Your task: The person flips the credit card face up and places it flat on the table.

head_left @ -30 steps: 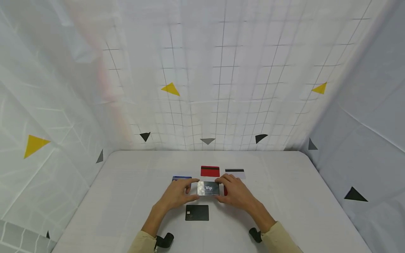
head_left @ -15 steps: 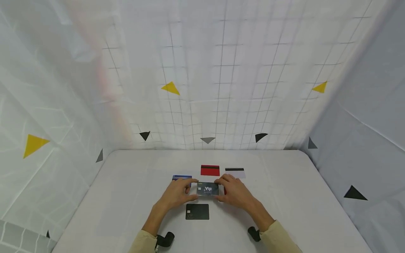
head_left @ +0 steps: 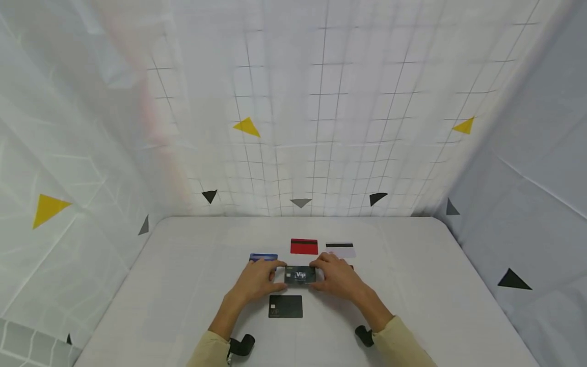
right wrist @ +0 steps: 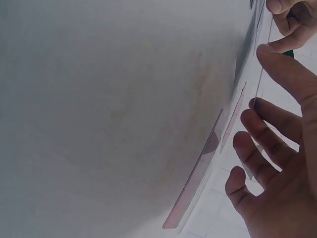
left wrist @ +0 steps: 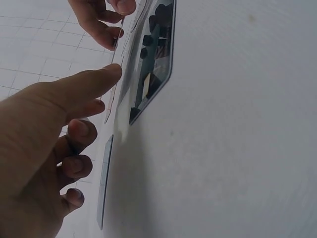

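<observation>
Both hands hold a dark "Vip" card [head_left: 300, 275] by its short sides, raised over the table in the head view, printed face toward the camera. My left hand [head_left: 259, 278] pinches its left side between thumb and index finger. On the right side, my right hand [head_left: 339, 277] does likewise, its other fingers spread in the right wrist view. Seen edge-on there, the card is a thin line between the fingertips. Nearer the person, a black VIP card [head_left: 285, 307] with a chip lies flat; it looks glossy and reflective in the left wrist view.
A blue card [head_left: 264, 256] lies behind the left hand, partly covered. Farther back are a red card [head_left: 304, 247] and a white card [head_left: 340, 250], each with a dark stripe. Another red card [right wrist: 193, 188] lies under the right hand. White sheeting surrounds the table [head_left: 412, 295].
Bright glare on the held card has faded as its tilt changed, so its chip and print now show. The card and both hands have shifted very slightly. The cards on the table stay put.
</observation>
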`<state>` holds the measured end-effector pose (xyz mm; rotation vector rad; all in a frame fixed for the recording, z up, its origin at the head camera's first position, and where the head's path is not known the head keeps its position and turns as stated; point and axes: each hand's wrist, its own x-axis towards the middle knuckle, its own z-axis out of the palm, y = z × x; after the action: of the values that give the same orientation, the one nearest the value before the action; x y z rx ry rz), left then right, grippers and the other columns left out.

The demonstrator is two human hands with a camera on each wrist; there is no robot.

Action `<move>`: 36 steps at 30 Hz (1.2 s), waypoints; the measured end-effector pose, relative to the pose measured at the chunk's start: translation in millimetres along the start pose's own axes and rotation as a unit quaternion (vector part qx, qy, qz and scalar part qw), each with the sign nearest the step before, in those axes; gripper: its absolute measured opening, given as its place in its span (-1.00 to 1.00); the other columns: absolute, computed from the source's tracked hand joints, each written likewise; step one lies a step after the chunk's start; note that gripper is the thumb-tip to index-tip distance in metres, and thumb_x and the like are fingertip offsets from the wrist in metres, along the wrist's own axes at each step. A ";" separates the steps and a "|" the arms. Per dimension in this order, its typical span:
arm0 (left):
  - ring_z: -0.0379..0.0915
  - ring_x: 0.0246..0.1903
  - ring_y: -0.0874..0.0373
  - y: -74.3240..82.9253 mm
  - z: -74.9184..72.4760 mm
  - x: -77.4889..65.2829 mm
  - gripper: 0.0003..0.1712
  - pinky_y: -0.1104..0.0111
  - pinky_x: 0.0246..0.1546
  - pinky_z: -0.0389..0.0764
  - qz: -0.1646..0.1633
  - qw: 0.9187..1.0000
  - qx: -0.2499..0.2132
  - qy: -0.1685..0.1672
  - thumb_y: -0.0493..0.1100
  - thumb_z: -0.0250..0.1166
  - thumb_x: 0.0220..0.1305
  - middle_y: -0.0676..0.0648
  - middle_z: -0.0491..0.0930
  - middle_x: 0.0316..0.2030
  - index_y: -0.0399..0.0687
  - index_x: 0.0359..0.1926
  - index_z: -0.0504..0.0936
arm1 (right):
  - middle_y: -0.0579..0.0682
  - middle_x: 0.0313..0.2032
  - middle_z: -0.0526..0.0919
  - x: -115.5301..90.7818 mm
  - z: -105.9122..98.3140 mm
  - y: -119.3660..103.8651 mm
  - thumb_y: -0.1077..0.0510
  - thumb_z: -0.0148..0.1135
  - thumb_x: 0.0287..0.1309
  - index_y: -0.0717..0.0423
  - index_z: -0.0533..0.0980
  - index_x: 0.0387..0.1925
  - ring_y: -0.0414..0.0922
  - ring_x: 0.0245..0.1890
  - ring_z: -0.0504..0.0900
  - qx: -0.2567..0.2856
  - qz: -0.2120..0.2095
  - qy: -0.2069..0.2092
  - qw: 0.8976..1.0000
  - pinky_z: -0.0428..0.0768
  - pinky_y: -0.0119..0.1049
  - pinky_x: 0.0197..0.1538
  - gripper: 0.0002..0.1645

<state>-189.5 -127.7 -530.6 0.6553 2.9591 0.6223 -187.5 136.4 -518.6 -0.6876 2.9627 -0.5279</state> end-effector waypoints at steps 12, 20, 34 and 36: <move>0.28 -0.53 0.30 0.2 2.6 1.5 -0.34 0.29 -0.38 0.20 0.003 1.000 0.016 -0.021 0.27 0.50 0.06 0.23 0.39 -0.61 0.21 0.18 0.65 | -0.12 -0.04 0.57 2.9 4.0 -1.6 -0.19 0.58 -0.06 -0.10 0.63 0.12 -0.05 0.09 0.52 0.000 0.026 -0.029 0.999 0.50 0.00 0.18 -0.32; 0.29 -0.51 0.30 1.6 3.8 1.4 -0.34 0.29 -0.36 0.22 -0.004 1.000 0.018 -0.022 0.26 0.51 0.05 0.23 0.40 -0.60 0.22 0.18 0.64 | -0.11 -0.06 0.57 3.8 5.9 -1.0 -0.19 0.59 -0.07 -0.07 0.64 0.10 0.06 0.17 0.52 -0.003 0.022 -0.028 0.999 0.46 0.10 0.23 -0.32; 0.30 -0.56 0.31 5.4 1.5 0.4 -0.29 0.25 -0.32 0.26 -0.014 0.999 0.014 -0.032 0.24 0.53 0.04 0.21 0.40 -0.63 0.20 0.22 0.61 | -0.09 -0.05 0.58 4.9 8.6 -2.5 -0.23 0.58 -0.08 -0.07 0.64 0.11 0.05 0.14 0.53 -0.035 0.017 -0.019 0.999 0.47 0.13 0.13 -0.29; 0.30 -0.56 0.31 5.6 1.2 0.7 -0.29 0.26 -0.32 0.26 -0.015 0.999 0.015 -0.033 0.24 0.52 0.05 0.21 0.40 -0.63 0.21 0.23 0.60 | -0.09 -0.05 0.58 4.6 7.9 -2.9 -0.22 0.58 -0.08 -0.07 0.64 0.12 0.05 0.14 0.53 -0.035 0.018 -0.018 0.999 0.47 0.13 0.12 -0.29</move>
<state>-187.8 -122.3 -529.4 0.6188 2.9170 0.5451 -189.4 129.4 -524.9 -0.6411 2.9654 -0.4075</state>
